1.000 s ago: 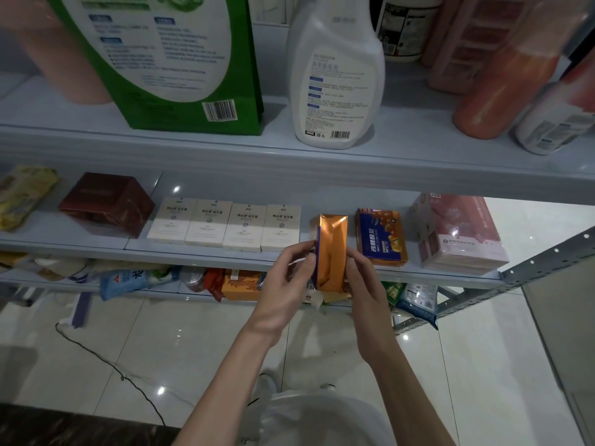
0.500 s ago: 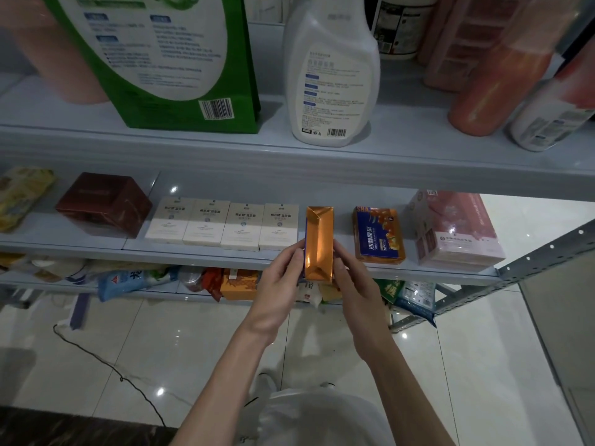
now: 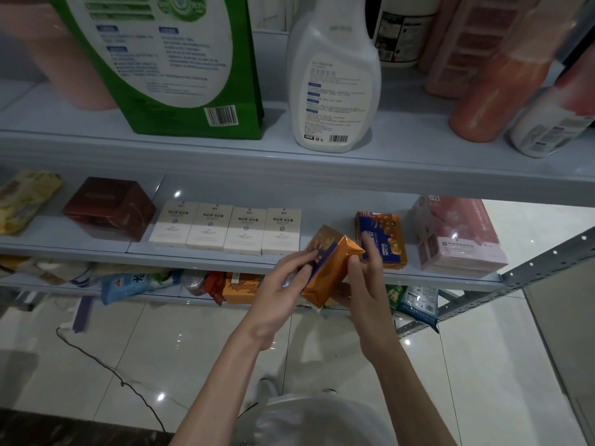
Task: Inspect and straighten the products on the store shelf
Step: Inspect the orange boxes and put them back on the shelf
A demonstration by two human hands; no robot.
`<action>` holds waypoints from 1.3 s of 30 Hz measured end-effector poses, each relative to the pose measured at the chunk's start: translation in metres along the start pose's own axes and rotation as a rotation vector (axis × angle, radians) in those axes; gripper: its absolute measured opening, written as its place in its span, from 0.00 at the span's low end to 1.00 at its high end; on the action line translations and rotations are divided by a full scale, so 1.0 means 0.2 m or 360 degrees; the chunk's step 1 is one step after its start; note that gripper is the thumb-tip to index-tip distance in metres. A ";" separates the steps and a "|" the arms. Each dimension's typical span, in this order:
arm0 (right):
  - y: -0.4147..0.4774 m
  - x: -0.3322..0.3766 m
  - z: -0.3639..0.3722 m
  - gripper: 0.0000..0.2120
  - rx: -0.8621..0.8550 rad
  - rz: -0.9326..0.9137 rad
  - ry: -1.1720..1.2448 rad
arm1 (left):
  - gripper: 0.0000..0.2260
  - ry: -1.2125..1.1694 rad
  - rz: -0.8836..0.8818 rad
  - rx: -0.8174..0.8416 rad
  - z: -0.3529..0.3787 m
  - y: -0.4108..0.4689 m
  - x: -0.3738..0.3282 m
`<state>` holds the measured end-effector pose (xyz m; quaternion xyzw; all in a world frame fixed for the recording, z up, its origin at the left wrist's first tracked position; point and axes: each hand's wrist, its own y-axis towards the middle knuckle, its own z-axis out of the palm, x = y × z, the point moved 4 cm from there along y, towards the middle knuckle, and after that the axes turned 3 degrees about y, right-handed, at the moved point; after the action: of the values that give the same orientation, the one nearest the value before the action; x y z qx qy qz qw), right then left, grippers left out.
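An orange and blue carton (image 3: 331, 268) is tilted in front of the middle shelf (image 3: 193, 260), held between both hands. My left hand (image 3: 283, 284) grips its left face and my right hand (image 3: 363, 278) grips its right side and underside. A matching blue and orange carton (image 3: 383, 239) lies on the shelf just behind my right hand. Several white boxes (image 3: 228, 230) lie in a row to the left.
A dark red box (image 3: 109, 207) and a yellow pack (image 3: 22, 201) sit at the shelf's left, a pink pack (image 3: 457, 233) at its right. Above stand a green box (image 3: 167, 59), a white spray bottle (image 3: 331, 82) and orange bottles (image 3: 495, 91). Bags fill the lowest shelf (image 3: 135, 281).
The carton was upright with its narrow orange face toward me; both hands have turned it, so it now lies tilted with its printed face showing, slightly lower and to the right.
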<state>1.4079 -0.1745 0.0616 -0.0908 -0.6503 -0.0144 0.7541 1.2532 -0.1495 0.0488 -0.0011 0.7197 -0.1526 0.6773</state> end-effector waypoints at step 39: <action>-0.07 -0.12 -0.31 0.24 -0.0345 -0.0232 -0.0179 | 0.21 -0.0069 0.0202 -0.0477 0.18 -0.09 0.06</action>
<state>1.4618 -0.2005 0.0306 -0.1249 -0.6911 -0.1343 0.6991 1.2840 -0.1777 0.0400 -0.0599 0.7183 -0.0005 0.6932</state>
